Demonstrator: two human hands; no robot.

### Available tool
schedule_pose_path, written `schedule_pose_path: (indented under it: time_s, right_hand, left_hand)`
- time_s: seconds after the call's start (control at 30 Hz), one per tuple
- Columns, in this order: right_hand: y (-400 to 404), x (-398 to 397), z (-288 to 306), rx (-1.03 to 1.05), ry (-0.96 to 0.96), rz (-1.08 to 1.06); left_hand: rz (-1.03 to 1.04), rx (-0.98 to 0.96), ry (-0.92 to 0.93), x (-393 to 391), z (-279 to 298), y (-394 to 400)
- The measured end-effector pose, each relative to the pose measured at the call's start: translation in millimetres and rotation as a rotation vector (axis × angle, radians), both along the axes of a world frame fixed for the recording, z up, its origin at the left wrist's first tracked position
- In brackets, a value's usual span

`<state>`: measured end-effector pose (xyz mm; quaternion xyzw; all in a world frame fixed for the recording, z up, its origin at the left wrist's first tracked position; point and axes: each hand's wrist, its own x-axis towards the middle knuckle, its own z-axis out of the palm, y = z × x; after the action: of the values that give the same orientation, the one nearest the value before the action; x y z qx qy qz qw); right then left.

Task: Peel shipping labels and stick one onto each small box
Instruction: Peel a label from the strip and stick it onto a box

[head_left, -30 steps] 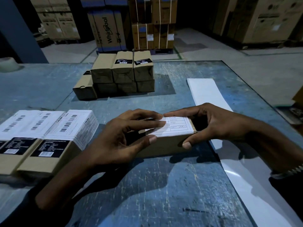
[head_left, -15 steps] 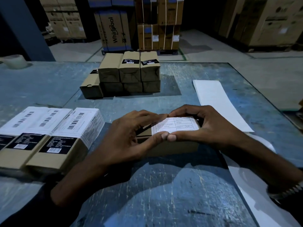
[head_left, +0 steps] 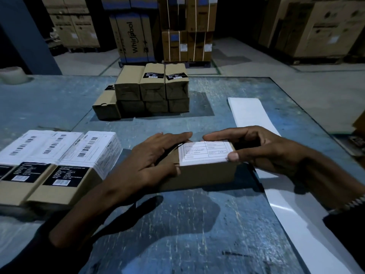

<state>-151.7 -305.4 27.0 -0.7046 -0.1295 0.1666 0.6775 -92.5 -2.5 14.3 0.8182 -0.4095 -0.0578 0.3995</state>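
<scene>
A small brown box [head_left: 199,173] lies on the blue table in front of me, with a white shipping label [head_left: 204,153] stuck across its top. My left hand [head_left: 156,157] lies over the box's left end, fingers stretched along the far edge and thumb on the near side. My right hand [head_left: 254,149] curls round the right end, its thumb pressing the label's near right corner and its index finger along the far edge. A long white label backing strip [head_left: 250,113] runs under my right arm.
Several labelled boxes [head_left: 59,167] sit in a row at the near left. A stack of plain brown boxes [head_left: 152,89] stands at the middle back. A roll of tape [head_left: 11,75] rests at the far left. Large cartons stand on the warehouse floor beyond.
My left fingers slid left off the label toward the box's left end. My right thumb moved right along the label's near edge to its corner.
</scene>
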Motion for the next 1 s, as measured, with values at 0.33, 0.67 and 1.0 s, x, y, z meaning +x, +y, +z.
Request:
schedule_pose_path:
  time_s: [0.33,0.67,1.0]
  right_hand:
    - [40,-9,3,-0.351,-0.307,-0.289]
    - [1,0,0,-0.084,-0.077,0.002]
    - [0,5,0,-0.441,-0.298,-0.149]
  left_hand:
    - [0.241,-0.074,-0.266,-12,-5,-20]
    - [0.115,-0.089,-0.086,-7,-2,-8]
    - [0.115,0.028,-0.487,-7,3,-8]
